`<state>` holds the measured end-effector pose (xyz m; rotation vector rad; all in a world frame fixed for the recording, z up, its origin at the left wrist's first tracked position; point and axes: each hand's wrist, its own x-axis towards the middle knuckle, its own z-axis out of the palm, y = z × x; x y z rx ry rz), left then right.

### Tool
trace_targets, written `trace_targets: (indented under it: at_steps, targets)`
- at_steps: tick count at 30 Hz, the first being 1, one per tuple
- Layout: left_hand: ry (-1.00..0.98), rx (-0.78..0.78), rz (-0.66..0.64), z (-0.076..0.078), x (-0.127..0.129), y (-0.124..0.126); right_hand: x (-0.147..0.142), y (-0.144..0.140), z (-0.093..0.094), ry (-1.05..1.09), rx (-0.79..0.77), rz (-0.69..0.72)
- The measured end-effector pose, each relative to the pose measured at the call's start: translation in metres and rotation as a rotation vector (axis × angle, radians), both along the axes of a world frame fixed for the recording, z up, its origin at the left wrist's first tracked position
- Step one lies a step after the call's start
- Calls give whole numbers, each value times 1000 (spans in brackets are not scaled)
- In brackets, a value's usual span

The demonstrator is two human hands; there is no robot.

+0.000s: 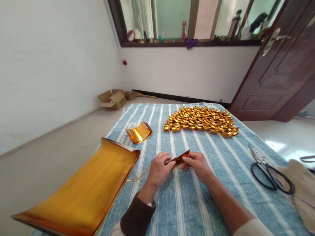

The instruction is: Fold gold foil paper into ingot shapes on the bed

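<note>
Left hand: the left hand is closing its fingers on the left end of a small foil strip, pinching it between thumb and fingers.
Right hand: the right hand is gripping the right end of the same strip, so both hands are holding it together just above the bed.
Foil strip: it is staying between the two hands, near the middle of the bed, tilted with its right end a little higher.
Bed: the bed is wearing a blue cover with white stripes.
Foil sheet: a big golden sheet is lying at the left, hanging partly over the bed's edge, near the left hand.
Curled foil: a small curled piece is lying beyond the sheet, well apart from the hands.
Ingots: many folded golden ingots are lying close together in rows at the far side of the bed.
Scissors: black-handled scissors are lying at the right, well apart from the right hand.
Boxes: open cardboard boxes are standing on the floor by the wall.
</note>
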<state>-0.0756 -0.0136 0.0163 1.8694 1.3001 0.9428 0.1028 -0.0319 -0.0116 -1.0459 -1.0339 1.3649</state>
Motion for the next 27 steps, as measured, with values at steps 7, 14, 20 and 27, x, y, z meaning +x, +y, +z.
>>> trace_targets:
  at_steps: [7, 14, 20, 27]
  targets:
    - [-66, -191, -104, 3, -3, -1, 1, -1, 0, 18, -4, -9]
    - [-141, -241, -124, 1, -5, 0, 2, -2, -1, 25, 1, 1]
    - [-172, -270, -160, 1, -6, 2, 3, -3, 0, -4, 42, -4]
    - [122, 138, -91, -1, -3, -2, 2, -10, 6, -217, 183, -75]
